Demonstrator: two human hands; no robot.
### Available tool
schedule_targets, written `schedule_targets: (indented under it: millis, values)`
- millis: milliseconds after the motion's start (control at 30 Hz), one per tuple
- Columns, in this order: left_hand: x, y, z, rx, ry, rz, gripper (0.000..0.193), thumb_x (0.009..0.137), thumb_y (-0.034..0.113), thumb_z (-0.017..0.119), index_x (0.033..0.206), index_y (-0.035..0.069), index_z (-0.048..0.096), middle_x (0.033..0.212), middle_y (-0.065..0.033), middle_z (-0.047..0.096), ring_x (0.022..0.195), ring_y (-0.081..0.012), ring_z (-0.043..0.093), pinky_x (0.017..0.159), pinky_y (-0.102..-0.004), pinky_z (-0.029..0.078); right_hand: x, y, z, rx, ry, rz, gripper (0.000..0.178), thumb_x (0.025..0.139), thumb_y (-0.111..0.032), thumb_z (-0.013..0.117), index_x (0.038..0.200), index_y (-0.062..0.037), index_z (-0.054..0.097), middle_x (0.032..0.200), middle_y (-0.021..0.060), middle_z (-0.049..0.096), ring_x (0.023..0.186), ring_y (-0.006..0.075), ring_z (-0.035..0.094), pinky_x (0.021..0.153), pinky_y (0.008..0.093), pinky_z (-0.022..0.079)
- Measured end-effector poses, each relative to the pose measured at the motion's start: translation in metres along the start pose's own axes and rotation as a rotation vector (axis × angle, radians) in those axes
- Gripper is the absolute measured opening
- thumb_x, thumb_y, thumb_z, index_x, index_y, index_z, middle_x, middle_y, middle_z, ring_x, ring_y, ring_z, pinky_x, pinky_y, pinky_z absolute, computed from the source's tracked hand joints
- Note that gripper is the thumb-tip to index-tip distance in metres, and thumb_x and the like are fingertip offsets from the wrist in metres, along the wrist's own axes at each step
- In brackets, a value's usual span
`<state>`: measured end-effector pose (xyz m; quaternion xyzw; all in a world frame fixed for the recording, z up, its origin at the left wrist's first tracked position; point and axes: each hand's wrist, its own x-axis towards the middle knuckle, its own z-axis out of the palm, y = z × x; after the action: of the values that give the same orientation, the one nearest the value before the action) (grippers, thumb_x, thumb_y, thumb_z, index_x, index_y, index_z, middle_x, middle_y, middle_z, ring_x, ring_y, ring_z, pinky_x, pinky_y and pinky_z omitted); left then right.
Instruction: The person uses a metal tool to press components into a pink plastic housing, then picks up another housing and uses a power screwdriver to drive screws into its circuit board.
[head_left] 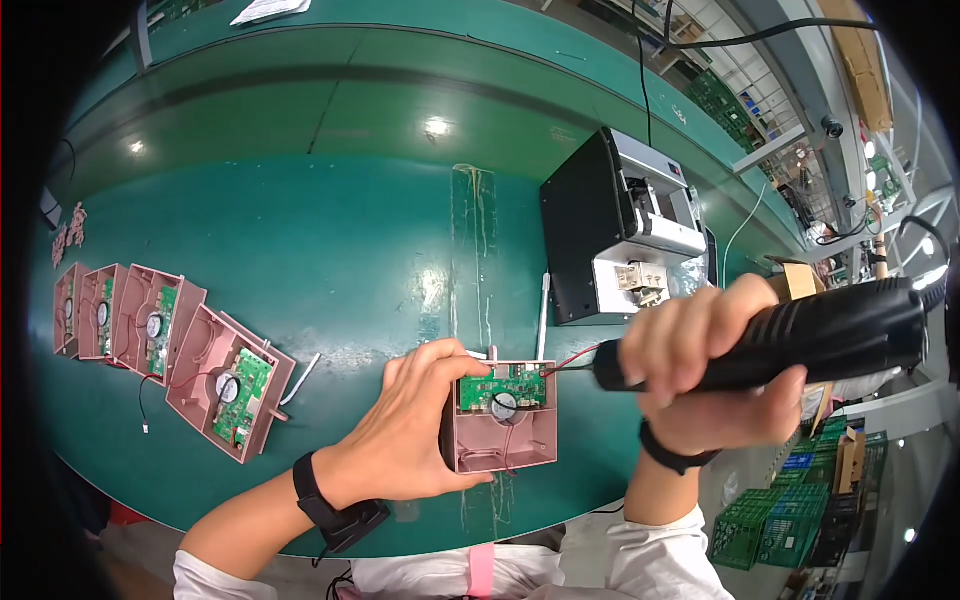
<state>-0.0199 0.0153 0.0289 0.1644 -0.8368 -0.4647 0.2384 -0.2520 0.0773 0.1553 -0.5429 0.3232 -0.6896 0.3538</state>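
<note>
On the green table in front of me, my left hand (pixel 420 420) grips a pink plastic housing (pixel 480 445) by its left side, thumb at the near edge and fingers at the far one. Inside it lie a green circuit board (pixel 525 388) and a round silver part (pixel 504 407) with wires. My right hand (pixel 715 355) is wrapped round a black electric screwdriver (pixel 830 335), held sideways above the table. Its thin tip points left, at the right end of the board; whether it touches a screw is too small to tell. A red wire shows beside the tip.
Several similar pink housings with boards (pixel 230 385) stand in a row at the left, beside small pink pieces (pixel 70 237). A black and silver machine (pixel 600 230) stands at the back right. White strips (pixel 543 315) lie on the table; green crates (pixel 780 525) are at the lower right.
</note>
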Motion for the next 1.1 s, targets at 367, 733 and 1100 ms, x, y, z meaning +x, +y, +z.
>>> schedule_targets:
  millis: [367, 733, 1100]
  values:
    - [0.002, 0.001, 0.001, -0.013, 0.041, -0.025, 0.117, 0.058, 0.028, 0.102, 0.152, 0.006, 0.035, 0.147, -0.0207, 0.045, 0.138, -0.0409, 0.046, 0.115, -0.0496, 0.032, 0.001, 0.037, 0.042, 0.001, -0.126, 0.231, 0.056, 0.088, -0.052, 0.082, 0.098, -0.0057, 0.052, 0.075, 0.0055, 0.059, 0.062, 0.0184, 0.057, 0.064, 0.0368, 0.050]
    - [0.001, -0.005, 0.003, 0.003, 0.008, -0.015, 0.117, 0.060, 0.033, 0.100, 0.153, 0.004, 0.033, 0.146, -0.0207, 0.046, 0.139, -0.0402, 0.045, 0.116, -0.0506, 0.031, -0.003, 0.045, 0.034, -0.055, -0.174, 0.316, 0.057, 0.083, -0.048, 0.088, 0.096, -0.0045, 0.054, 0.071, 0.0057, 0.059, 0.060, 0.0178, 0.058, 0.062, 0.0346, 0.051]
    - [0.002, -0.004, 0.001, 0.028, 0.004, 0.003, 0.116, 0.061, 0.032, 0.100, 0.153, 0.006, 0.034, 0.145, -0.0201, 0.046, 0.138, -0.0407, 0.046, 0.114, -0.0503, 0.031, 0.000, 0.039, 0.025, 0.002, -0.132, 0.188, 0.053, 0.092, -0.052, 0.077, 0.097, -0.0053, 0.052, 0.071, 0.0052, 0.059, 0.060, 0.0180, 0.058, 0.059, 0.0355, 0.049]
